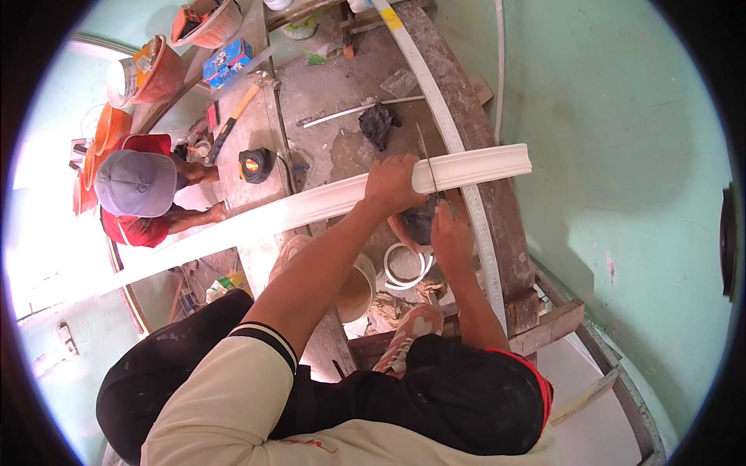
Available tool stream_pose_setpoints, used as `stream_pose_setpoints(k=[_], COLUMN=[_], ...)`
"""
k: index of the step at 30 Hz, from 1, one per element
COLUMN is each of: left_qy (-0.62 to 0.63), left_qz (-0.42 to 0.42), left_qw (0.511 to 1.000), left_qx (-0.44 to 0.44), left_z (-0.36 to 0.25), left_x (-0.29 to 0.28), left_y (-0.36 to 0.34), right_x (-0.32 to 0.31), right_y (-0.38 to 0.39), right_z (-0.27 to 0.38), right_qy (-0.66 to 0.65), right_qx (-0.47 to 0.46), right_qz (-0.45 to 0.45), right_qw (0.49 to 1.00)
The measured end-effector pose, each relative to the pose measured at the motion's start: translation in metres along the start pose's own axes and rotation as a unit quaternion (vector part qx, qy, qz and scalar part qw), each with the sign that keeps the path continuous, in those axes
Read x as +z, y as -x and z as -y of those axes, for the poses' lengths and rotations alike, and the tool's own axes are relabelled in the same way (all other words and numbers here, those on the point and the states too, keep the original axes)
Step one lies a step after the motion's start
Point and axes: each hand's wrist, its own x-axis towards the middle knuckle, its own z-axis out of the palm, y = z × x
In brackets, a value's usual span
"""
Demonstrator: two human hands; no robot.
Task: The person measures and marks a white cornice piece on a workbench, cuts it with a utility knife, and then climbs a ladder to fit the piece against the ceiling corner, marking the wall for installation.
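Note:
A long white moulding strip with a profiled edge runs across the view from lower left to upper right. My left hand is closed over it near its right end, pressing it from above. My right hand is closed around the handle of a thin-bladed handsaw, just on the near side of the strip. The saw blade crosses the moulding to the right of my left hand, its tip pointing away from me. The handle is mostly hidden by my fingers.
A white straightedge lies along the right plank, under the moulding. On the left plank are a hammer, a tape measure and a blue box. A person in a grey cap crouches at left. Below stands a bucket.

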Motion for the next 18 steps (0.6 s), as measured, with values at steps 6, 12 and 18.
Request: stream_pose_setpoints(k=[6,12,18], left_qy=[-0.014,-0.008,-0.011], left_qz=[0.011,0.027,0.018], left_qw=[1.0,0.999,1.0], left_qx=[-0.022,-0.019,-0.022], left_z=[0.001,-0.006,-0.003], left_x=[-0.005,-0.001,-0.006], left_y=[-0.009,-0.005,-0.005], right_x=[0.012,0.007,0.014], right_y=[0.04,0.0,0.038], right_z=[-0.017,-0.008,-0.014], right_qy=[-0.026,0.003,-0.032], right_qx=[-0.016,-0.008,-0.016], right_qz=[-0.048,-0.009,-0.057], right_qw=[0.998,1.0,0.998])
